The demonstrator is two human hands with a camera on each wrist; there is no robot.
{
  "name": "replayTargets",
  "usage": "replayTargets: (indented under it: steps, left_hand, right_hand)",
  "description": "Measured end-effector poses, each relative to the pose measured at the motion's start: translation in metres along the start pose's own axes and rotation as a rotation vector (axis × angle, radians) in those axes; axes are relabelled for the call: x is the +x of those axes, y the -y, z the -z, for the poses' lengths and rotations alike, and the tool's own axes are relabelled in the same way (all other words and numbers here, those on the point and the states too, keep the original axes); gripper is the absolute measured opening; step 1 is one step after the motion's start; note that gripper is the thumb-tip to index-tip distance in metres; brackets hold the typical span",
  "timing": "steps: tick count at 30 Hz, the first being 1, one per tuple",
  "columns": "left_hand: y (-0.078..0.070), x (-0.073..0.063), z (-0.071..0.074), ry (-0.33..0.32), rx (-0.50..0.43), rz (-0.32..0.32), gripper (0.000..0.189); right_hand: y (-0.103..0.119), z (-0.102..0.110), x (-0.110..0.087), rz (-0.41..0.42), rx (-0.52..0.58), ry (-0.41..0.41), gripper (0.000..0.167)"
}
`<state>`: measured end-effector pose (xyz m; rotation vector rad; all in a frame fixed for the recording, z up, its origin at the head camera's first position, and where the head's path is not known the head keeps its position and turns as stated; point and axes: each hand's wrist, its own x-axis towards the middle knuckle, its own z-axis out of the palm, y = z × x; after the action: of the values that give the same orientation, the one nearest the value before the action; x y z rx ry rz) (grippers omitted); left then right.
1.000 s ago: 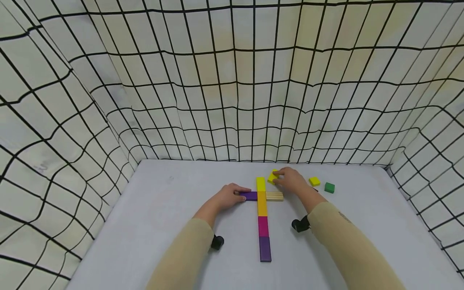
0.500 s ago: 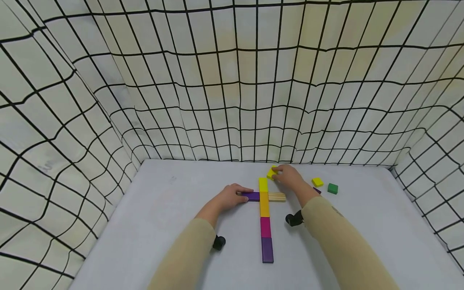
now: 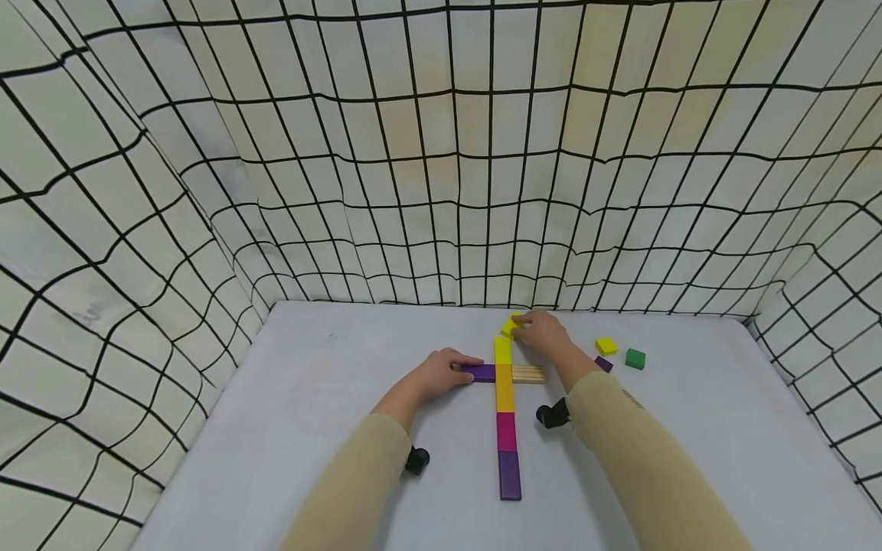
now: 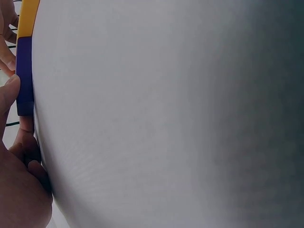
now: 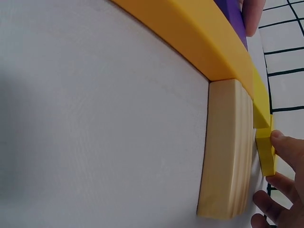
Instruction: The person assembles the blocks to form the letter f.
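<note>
My left hand pinches a purple block between thumb and fingers; its inner end meets the side of an orange block. Below the orange one, a magenta block and another purple block continue the straight column, and a yellow block tops it. Opposite my left hand, a ridged plain wooden block lies against the orange one. With its thumb and fingers, my right hand grips a second yellow block, tilted at the column's far end, right at the top block's corner.
Right of my right hand lie a loose yellow block, a green block and a small dark purple block. Black netting rises behind and beside the white table. Black wrist devices show under both sleeves.
My right hand has moved left and slightly away with the yellow block, bringing it to the column's far end. The small dark purple block has come into view. My left hand keeps its hold.
</note>
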<state>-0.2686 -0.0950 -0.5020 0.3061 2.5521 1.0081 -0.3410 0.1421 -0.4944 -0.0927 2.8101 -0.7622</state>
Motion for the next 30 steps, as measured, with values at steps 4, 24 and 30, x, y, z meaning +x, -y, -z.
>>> replayTargets:
  steps: [4, 24, 30]
  left_hand:
    - [-0.002, -0.001, 0.0, 0.002, 0.002, 0.006, 0.033]
    - [0.001, 0.002, -0.001, -0.003, 0.004, 0.021, 0.033]
    - [0.0, 0.001, -0.001, 0.001, -0.002, 0.024, 0.033]
  right_hand:
    - [0.001, -0.003, 0.004, -0.009, 0.002, 0.001, 0.045]
    - [0.012, -0.002, -0.002, -0.022, -0.008, 0.016, 0.045]
    - [0.012, -0.001, -0.006, -0.008, -0.009, 0.006, 0.044]
